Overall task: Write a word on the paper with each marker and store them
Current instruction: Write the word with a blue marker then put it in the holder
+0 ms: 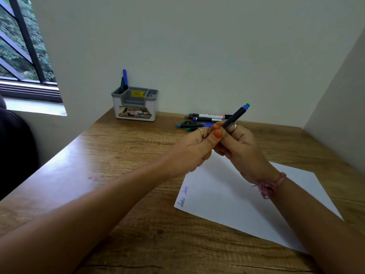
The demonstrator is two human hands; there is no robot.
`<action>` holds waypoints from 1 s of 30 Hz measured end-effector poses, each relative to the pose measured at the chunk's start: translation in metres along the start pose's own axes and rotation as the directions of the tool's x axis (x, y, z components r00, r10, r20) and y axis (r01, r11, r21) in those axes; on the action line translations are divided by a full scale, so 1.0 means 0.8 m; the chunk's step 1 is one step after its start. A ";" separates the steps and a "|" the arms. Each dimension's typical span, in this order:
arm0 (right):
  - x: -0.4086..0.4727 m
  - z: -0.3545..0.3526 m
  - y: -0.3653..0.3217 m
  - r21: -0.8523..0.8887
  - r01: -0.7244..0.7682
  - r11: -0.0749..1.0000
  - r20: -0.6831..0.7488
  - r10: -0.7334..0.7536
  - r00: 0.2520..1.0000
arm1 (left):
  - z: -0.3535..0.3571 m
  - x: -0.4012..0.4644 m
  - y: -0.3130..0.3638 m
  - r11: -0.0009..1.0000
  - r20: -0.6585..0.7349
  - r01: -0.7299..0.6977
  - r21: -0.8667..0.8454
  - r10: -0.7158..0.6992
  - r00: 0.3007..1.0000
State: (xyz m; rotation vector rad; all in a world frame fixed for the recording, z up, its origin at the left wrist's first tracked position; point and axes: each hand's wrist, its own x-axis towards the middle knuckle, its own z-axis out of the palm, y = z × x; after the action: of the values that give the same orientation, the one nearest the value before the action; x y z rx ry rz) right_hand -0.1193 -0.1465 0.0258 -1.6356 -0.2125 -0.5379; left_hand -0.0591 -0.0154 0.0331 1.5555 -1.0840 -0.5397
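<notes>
Above the white paper (227,196), both hands hold one black marker (236,116) that points up and to the right, its blue and green end uppermost. My right hand (240,149) grips its lower barrel. My left hand (194,150) pinches the marker's lower end between thumb and fingers; that end is hidden. Two small handwritten words sit at the paper's left corner. Several more markers (201,121) lie in a pile near the wall. A grey desk organiser (135,104) at the back holds two markers (124,81) upright in its left compartment.
The wooden desk (118,175) stands in a corner, with walls behind and to the right. A window is at the upper left. A dark shape sits at the left edge of view.
</notes>
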 end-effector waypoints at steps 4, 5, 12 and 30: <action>0.000 0.000 0.001 0.099 -0.053 0.994 -0.027 0.056 0.998 | 0.001 0.002 -0.005 1.000 -0.033 -0.004 0.009 0.004 0.999; 0.000 -0.001 0.001 0.108 -0.064 0.992 -0.027 0.068 0.997 | 0.001 0.002 -0.006 1.000 -0.019 0.013 0.021 -0.012 1.000; 0.002 -0.006 0.010 0.071 -0.135 0.988 -0.168 0.145 0.975 | -0.042 0.002 -0.019 0.985 0.138 0.156 0.074 -0.165 0.977; -0.005 -0.005 0.030 -0.231 -0.347 0.909 0.298 0.405 0.864 | -0.075 0.020 -0.058 0.645 0.182 -0.097 0.758 -0.066 0.981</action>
State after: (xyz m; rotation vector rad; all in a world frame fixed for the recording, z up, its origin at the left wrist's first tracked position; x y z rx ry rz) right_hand -0.1129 -0.1532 0.0030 -1.8739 -0.0940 0.0343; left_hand 0.0131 0.0003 0.0097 2.2612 -1.6077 -0.2023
